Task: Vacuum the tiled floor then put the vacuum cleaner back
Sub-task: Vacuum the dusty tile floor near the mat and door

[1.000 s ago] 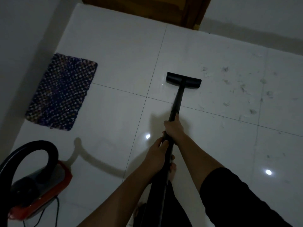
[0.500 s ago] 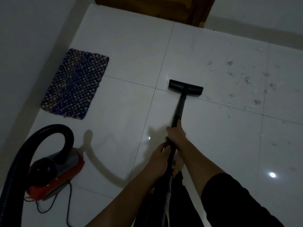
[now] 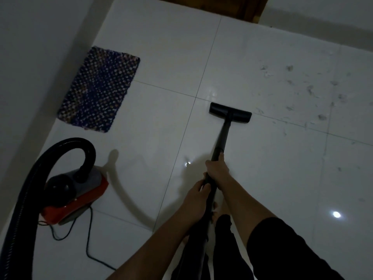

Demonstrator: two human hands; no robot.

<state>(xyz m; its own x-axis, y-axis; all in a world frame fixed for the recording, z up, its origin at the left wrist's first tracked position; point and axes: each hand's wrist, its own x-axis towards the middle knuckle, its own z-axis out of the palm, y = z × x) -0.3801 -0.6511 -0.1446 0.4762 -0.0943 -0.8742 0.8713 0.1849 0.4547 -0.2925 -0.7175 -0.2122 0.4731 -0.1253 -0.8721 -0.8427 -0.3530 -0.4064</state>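
Observation:
Both my hands grip the black vacuum wand [image 3: 223, 136]. My right hand [image 3: 217, 168] is wrapped around it higher up the tube, my left hand [image 3: 196, 196] just behind it. The flat black floor head [image 3: 230, 113] rests on the white tiled floor [image 3: 272, 178] on a grout line in the middle of the view. The red and grey canister body [image 3: 78, 196] stands at the lower left, its black ribbed hose [image 3: 60, 150] arching up and down past the left edge. Scattered dust and fluff [image 3: 310, 91] lie on the tiles to the right of the head.
A blue patterned woven mat [image 3: 101, 89] lies by the left wall. A thin black power cord [image 3: 88, 243] trails on the tiles below the canister. A wooden door frame [image 3: 248, 9] is at the top. My dark-trousered legs and bare feet are below my hands.
The floor head has come back toward me across the grout line. The view has shifted, so the canister and mat now sit farther right in the frame.

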